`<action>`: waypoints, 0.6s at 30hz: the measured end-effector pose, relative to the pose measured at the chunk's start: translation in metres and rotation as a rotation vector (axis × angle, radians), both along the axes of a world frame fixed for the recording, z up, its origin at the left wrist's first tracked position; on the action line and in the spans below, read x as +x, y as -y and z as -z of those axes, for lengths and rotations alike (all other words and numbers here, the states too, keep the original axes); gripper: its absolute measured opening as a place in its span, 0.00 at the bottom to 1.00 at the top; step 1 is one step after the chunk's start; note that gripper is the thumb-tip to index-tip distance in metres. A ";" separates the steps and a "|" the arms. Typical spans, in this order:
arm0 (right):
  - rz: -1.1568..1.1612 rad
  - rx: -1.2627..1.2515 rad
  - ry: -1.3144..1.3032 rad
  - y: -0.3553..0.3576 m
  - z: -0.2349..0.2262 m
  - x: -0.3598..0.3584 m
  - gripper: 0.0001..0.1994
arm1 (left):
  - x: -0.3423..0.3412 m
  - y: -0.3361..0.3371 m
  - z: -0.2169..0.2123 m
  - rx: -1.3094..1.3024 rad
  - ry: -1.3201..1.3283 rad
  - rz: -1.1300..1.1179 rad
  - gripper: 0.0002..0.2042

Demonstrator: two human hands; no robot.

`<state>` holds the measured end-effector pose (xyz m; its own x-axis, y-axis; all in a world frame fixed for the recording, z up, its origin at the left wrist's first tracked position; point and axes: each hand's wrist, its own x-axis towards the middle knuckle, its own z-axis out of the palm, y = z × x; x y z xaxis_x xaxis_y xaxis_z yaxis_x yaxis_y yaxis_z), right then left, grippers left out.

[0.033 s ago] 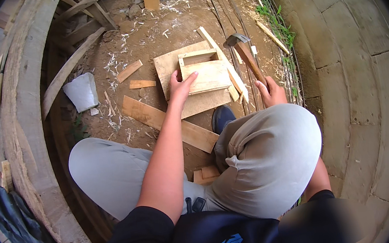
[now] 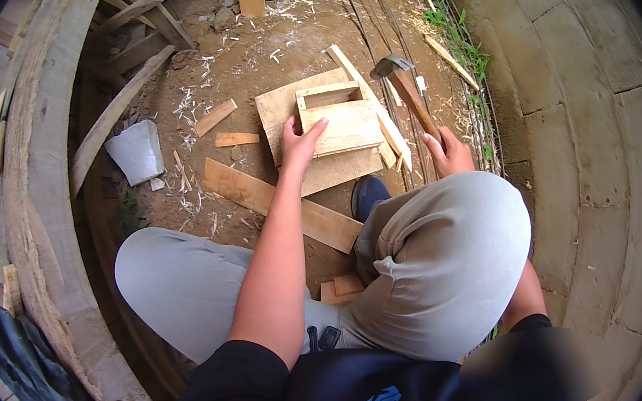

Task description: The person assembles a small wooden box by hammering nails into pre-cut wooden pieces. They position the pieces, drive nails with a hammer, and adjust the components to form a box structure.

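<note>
My left hand (image 2: 300,146) grips the left side of a small wooden box (image 2: 344,128), its thumb lying on the pale top board and its fingers curled round the edge. A gap at the box's far end shows the hollow inside. Under the box lies a flat plywood board (image 2: 322,178) on the ground. My right hand (image 2: 452,154) is closed round the lower handle of a hammer (image 2: 419,106). The hammer's metal head is raised to the right of the box, apart from it. My right knee hides part of the right forearm.
A long plank (image 2: 257,196) and short wood offcuts (image 2: 236,139) lie left of the board. Thin strips (image 2: 378,115) lie along its right side. A pale stone block (image 2: 135,153) rests farther left. A block wall (image 2: 567,133) rises at right; a thick timber beam (image 2: 39,193) runs along the left.
</note>
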<state>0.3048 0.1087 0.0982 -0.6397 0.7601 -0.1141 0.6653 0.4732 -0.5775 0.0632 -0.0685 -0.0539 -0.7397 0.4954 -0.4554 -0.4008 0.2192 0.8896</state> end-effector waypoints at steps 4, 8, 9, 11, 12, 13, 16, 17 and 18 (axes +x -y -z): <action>-0.015 -0.056 -0.033 -0.008 0.017 -0.007 0.20 | -0.004 0.001 -0.002 -0.125 -0.017 0.026 0.53; -0.044 -0.076 -0.041 -0.012 0.025 -0.017 0.21 | -0.001 -0.006 -0.006 -0.202 0.002 -0.008 0.52; -0.049 -0.086 -0.040 -0.009 0.026 -0.021 0.21 | -0.001 -0.005 -0.009 -0.196 0.000 -0.010 0.52; -0.053 -0.120 -0.053 -0.001 0.029 -0.030 0.21 | -0.001 -0.003 -0.014 -0.184 -0.001 -0.010 0.51; -0.057 -0.136 -0.055 0.000 0.032 -0.033 0.21 | -0.001 -0.004 -0.012 -0.185 -0.003 -0.014 0.51; -0.060 -0.152 -0.058 0.001 0.036 -0.034 0.21 | -0.002 -0.005 -0.010 -0.186 -0.004 -0.017 0.51; -0.071 -0.188 -0.073 0.012 0.041 -0.033 0.20 | -0.007 -0.004 -0.004 -0.214 -0.018 -0.011 0.50; -0.075 -0.196 -0.093 0.016 0.043 -0.034 0.20 | -0.009 -0.002 -0.002 -0.223 -0.017 -0.005 0.50; -0.075 -0.203 -0.057 0.014 0.049 -0.030 0.20 | -0.007 -0.004 -0.005 -0.227 -0.013 0.010 0.50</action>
